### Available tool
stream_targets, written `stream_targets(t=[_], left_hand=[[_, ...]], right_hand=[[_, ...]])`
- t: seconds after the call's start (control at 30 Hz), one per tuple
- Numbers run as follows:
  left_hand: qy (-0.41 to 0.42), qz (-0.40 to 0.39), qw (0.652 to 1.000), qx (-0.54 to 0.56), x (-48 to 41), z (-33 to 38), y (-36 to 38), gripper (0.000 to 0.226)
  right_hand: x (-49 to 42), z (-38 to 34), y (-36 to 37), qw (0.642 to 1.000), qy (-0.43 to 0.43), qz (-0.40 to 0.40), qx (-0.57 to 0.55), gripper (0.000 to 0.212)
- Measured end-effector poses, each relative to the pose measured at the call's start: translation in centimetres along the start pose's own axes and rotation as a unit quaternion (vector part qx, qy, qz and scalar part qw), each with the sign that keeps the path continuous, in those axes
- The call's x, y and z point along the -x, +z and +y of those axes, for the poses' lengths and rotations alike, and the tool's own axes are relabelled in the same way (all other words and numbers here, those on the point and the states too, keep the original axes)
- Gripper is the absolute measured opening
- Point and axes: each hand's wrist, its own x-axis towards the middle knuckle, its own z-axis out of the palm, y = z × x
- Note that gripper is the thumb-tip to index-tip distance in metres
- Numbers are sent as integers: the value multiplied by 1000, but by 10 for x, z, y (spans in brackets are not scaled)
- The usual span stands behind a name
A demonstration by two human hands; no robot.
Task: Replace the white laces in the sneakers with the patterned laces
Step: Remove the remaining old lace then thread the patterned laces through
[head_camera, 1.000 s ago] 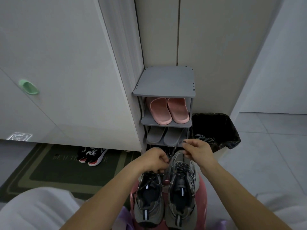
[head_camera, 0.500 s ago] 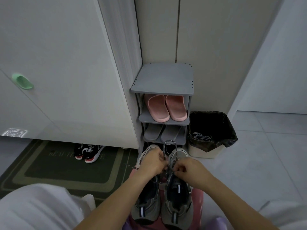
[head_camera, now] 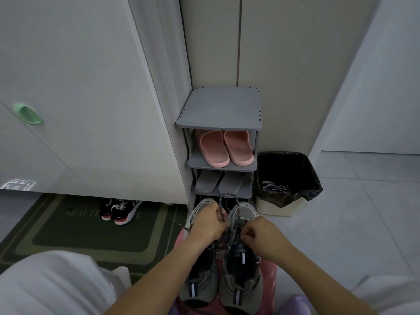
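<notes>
1. Pinching the patterned lace, the left hand has its fingers curled round one strand; a loop rises just above them.
2. The right hand pinches the same lace over the right sneaker.
3. Both sneakers stand side by side on a pink stool, toes toward the shoe rack.

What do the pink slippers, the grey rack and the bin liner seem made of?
Pink slippers: probably moulded foam or rubber, matte, one-piece.
Grey rack: likely matte plastic, holes along the edges.
Bin liner: thin shiny black plastic film, crumpled over the rim.
</notes>
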Motion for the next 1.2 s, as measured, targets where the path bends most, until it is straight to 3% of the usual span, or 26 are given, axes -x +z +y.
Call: stream_targets(t=[0.3,0.63,0.87,1.2], left_hand=[[-8,27,1000,-8,-1,-1,7,14],[-74,-76,992,62,-3,2,3,23],[-84,-90,989,83,-5,3,2,23],[-33,-73,997,3,-4,4,8,26]], right_hand=[[-3,0,7,1000,-2,-4,1,23],[-4,1,6,1000,-5,0,-15,21],[-4,-1,3,1000,-3,-13,-15,21],[-6,6,13,998,-8,-17,-52,17]])
